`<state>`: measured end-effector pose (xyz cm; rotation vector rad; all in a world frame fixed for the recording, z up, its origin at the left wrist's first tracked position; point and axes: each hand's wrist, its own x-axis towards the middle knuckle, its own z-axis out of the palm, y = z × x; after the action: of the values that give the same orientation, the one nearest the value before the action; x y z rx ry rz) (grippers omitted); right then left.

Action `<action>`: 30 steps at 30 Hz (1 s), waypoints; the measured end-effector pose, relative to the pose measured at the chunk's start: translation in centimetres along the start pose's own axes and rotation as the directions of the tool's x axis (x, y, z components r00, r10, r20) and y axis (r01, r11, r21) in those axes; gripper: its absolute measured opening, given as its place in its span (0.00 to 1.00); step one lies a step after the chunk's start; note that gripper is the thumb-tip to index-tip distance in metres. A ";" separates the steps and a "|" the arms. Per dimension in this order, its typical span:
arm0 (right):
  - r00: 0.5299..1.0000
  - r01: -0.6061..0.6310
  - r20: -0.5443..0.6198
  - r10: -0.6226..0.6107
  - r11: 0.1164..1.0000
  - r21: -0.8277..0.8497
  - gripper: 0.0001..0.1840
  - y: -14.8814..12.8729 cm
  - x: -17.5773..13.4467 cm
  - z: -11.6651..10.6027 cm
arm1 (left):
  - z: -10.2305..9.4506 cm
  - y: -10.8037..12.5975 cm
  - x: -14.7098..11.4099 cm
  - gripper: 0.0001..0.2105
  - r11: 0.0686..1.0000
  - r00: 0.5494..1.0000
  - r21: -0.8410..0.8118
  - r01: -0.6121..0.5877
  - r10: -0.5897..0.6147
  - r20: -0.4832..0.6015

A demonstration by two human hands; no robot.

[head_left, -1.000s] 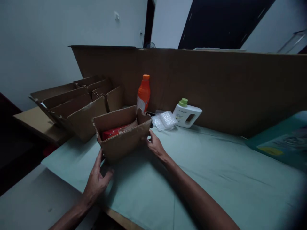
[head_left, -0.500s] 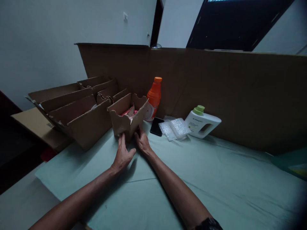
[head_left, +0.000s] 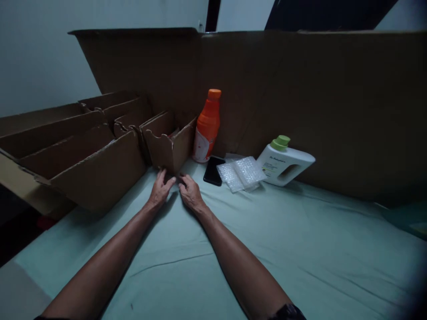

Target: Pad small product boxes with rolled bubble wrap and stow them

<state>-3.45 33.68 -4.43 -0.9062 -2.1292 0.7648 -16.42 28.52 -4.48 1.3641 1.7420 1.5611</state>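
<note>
A small open cardboard box (head_left: pixel 160 149) stands upright against the back panel, close beside the larger divided box. A bit of red shows inside; the rest of its contents is hidden. My left hand (head_left: pixel 160 191) is at the foot of the small box's front, fingers stretched towards it and thumb apart. By the box's lower right corner, my right hand (head_left: pixel 191 193) rests on the cloth with its fingers slightly bent and apart. Neither hand grips anything. Just right of the box stands an orange bottle (head_left: pixel 208 126) with an orange cap.
A large divided cardboard box (head_left: pixel 100 171) fills the left side. A black phone (head_left: pixel 213 171), bubble-wrap pieces (head_left: pixel 245 173) and a white jug with a green cap (head_left: pixel 283 162) lie to the right. A tall cardboard panel (head_left: pixel 300 102) walls off the back of the cloth-covered table (head_left: pixel 253 231).
The small box has been pushed back, against the panel and beside the divided box. My hands have come off its sides to the cloth at its foot. The view has tilted down.
</note>
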 end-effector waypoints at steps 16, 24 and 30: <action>0.964 0.227 0.230 -0.132 0.857 -0.462 0.09 -5.5 -10.0 -2.2 | -1.1 3.9 -7.4 0.22 0.968 0.976 0.237 -0.077 0.024 0.217; 0.991 -0.118 -0.047 0.125 0.661 -0.741 0.13 -4.0 -25.3 -20.2 | 1.9 1.9 -14.0 0.20 0.674 0.726 0.374 -0.637 0.361 0.585; 0.713 -0.674 -0.684 0.157 0.424 -0.605 0.21 -7.0 -36.7 -42.5 | 2.5 3.2 -15.1 0.26 0.534 0.651 0.416 -0.736 0.390 0.651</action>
<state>45.77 11.42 12.38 -1.9900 -1.6422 -0.4228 -6.80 16.33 -6.53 2.6735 1.6081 0.6505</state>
